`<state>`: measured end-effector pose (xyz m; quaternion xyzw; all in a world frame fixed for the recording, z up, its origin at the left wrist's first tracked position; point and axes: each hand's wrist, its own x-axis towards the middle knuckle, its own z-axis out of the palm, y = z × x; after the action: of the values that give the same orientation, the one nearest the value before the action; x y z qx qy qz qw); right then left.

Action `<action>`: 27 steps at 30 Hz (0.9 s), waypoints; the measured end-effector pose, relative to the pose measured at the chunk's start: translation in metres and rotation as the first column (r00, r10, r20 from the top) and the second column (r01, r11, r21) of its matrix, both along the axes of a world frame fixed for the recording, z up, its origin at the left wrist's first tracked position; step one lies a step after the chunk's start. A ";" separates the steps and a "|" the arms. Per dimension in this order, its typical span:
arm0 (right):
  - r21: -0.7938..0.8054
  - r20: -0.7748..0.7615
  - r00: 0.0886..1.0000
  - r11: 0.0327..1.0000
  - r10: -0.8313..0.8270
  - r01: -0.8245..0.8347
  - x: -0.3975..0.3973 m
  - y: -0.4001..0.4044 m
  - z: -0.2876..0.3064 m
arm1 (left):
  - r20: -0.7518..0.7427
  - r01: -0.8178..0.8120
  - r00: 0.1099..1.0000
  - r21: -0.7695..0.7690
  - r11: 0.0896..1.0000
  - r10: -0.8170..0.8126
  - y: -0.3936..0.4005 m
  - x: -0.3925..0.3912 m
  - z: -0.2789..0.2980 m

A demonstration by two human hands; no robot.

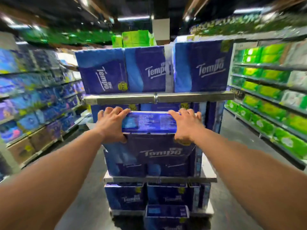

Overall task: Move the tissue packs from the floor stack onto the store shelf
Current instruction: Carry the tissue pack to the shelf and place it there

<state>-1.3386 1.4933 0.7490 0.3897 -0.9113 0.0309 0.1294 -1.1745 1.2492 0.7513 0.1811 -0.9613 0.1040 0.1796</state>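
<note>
A blue Tempo tissue pack (150,138) is held between both hands at the middle level of the end-of-aisle store shelf (157,97). My left hand (111,124) grips its upper left corner and my right hand (186,125) grips its upper right corner. The pack rests at the front of the middle level, above the lower shelf board (159,179). Three Tempo packs (146,70) stand side by side on the level above. More packs fill the lowest level, and another pack (167,214) sits on the floor in front of the shelf.
Long shelves of blue and purple goods (38,100) run along the left aisle, and shelves of green packs (269,97) along the right. Green boxes (134,39) sit on top of the end shelf. Grey floor lies on both sides of the shelf.
</note>
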 end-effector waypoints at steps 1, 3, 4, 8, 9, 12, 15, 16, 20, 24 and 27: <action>-0.031 -0.020 1.000 1.000 0.002 -0.003 0.006 0.004 0.014 | -0.033 0.003 0.999 -0.016 1.000 -0.003 0.005 0.006 0.015; -0.082 -0.056 0.998 0.997 0.006 -0.010 0.017 0.011 0.040 | -0.097 0.012 0.995 -0.040 0.999 -0.016 0.010 0.017 0.042; -0.104 -0.074 0.997 0.994 0.007 -0.015 0.022 0.014 0.052 | -0.123 0.020 0.992 -0.052 0.998 -0.026 0.013 0.023 0.052; -0.184 -0.178 0.984 0.982 0.003 -0.036 0.035 0.017 0.087 | -0.233 0.042 0.971 -0.095 0.995 -0.063 0.013 0.035 0.083; -0.205 -0.210 0.978 0.978 0.001 -0.045 0.035 0.014 0.094 | -0.263 0.048 0.962 -0.110 0.993 -0.076 0.010 0.037 0.088; -0.280 -0.304 0.953 0.956 -0.005 -0.084 0.032 0.002 0.111 | -0.346 0.054 0.931 -0.173 0.984 -0.112 -0.004 0.036 0.105; -0.333 -0.387 0.922 0.937 -0.034 -0.105 0.024 -0.017 0.125 | -0.411 0.043 0.900 -0.245 0.968 -0.144 -0.025 0.028 0.122; -0.345 -0.408 0.912 0.933 -0.047 -0.106 0.021 -0.025 0.130 | -0.434 0.043 0.887 -0.264 0.964 -0.158 -0.032 0.026 0.127; -0.395 -0.471 0.877 0.911 -0.091 -0.117 0.005 -0.057 0.155 | -0.496 0.078 0.841 -0.281 0.957 -0.214 -0.065 0.007 0.147; -0.399 -0.459 0.880 0.913 -0.121 -0.083 -0.013 -0.086 0.176 | -0.499 0.094 0.835 -0.288 0.953 -0.233 -0.098 -0.019 0.167; -0.407 -0.469 0.873 0.910 -0.131 -0.082 -0.033 -0.106 0.179 | -0.489 0.103 0.836 -0.307 0.946 -0.249 -0.120 -0.043 0.175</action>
<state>-1.3720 1.3868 0.9281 0.3364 -0.8265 0.1229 0.4344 -1.2175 1.1289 0.9262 0.0864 -0.8660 0.1630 0.4648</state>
